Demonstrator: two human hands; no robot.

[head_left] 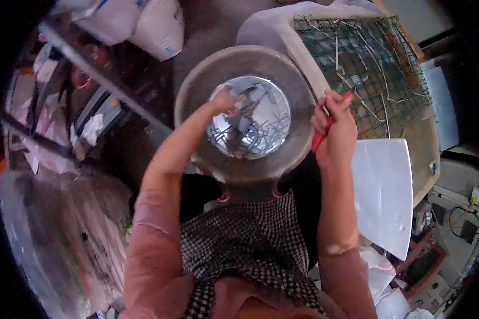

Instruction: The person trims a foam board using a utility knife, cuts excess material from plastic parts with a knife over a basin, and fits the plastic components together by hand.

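My left hand (228,102) reaches down into a wide grey basin (197,64), over a shiny round metal pan (275,119) inside it. Its fingers are apart, close to a pile of thin dark-grey strips (245,130) that I cannot identify; no held item shows between them. At the basin's right rim, my right hand (335,119) is closed around a red-handled tool (319,139). Red ends stick out above and below the fist, while its working part is hidden or too blurred to make out.
Right of the basin stands a pale tub (316,74) with green wire mesh (367,69) and thin stalks over it. A white panel (383,186) leans beside my right forearm. Dark metal bars (101,77) cross the left side, with white sacks (157,29) behind.
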